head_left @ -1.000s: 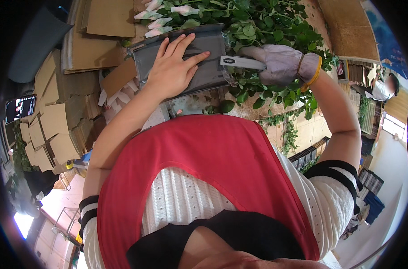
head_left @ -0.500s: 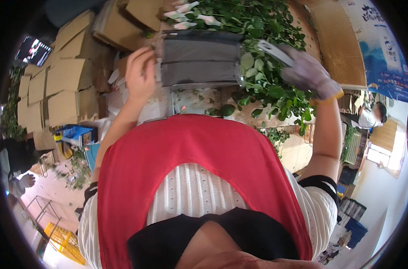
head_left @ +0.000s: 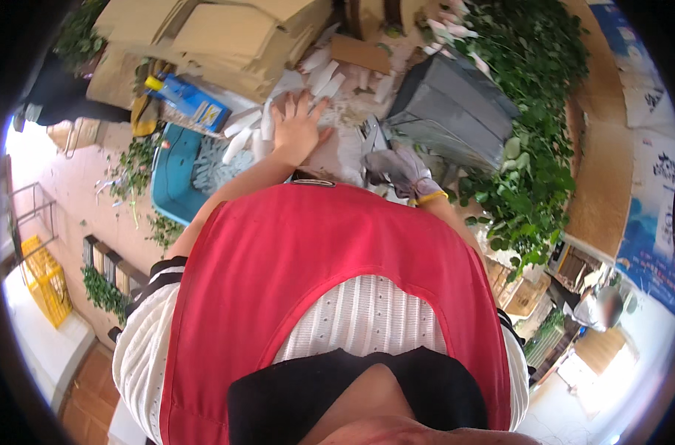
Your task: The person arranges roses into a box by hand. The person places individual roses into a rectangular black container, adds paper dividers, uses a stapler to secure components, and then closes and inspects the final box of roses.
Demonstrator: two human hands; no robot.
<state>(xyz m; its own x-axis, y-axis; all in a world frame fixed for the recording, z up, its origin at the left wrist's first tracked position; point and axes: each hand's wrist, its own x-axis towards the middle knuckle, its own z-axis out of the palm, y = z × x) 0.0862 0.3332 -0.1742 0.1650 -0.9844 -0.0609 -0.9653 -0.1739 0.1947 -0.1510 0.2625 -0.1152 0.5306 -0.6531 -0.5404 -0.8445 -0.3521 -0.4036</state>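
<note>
My left hand (head_left: 296,130) is bare, with its fingers spread over the work table. It lies beside several loose white strips (head_left: 266,119); whether it presses on any I cannot tell. My gloved right hand (head_left: 402,172), in a grey glove with a yellow cuff, is closed around a silver stapler (head_left: 372,133) close to my apron. Part of the stapler is hidden by the glove. Just beyond that hand, a dark grey wrapped bundle (head_left: 456,107) lies tilted on the table, with pale pink flower heads (head_left: 450,31) behind it.
Leafy green stems (head_left: 534,141) are heaped along the right. Stacked brown cardboard (head_left: 226,41) stands at the far left. A blue tub (head_left: 176,185) with pale pieces sits below the table's left side, near a blue box (head_left: 200,104). Another person (head_left: 600,308) is at the far right.
My view has swung left. The left hand now reaches out over the white strips with fingers spread. My right hand has come in from the leaves toward my body, holding the stapler. The bundle appears turned.
</note>
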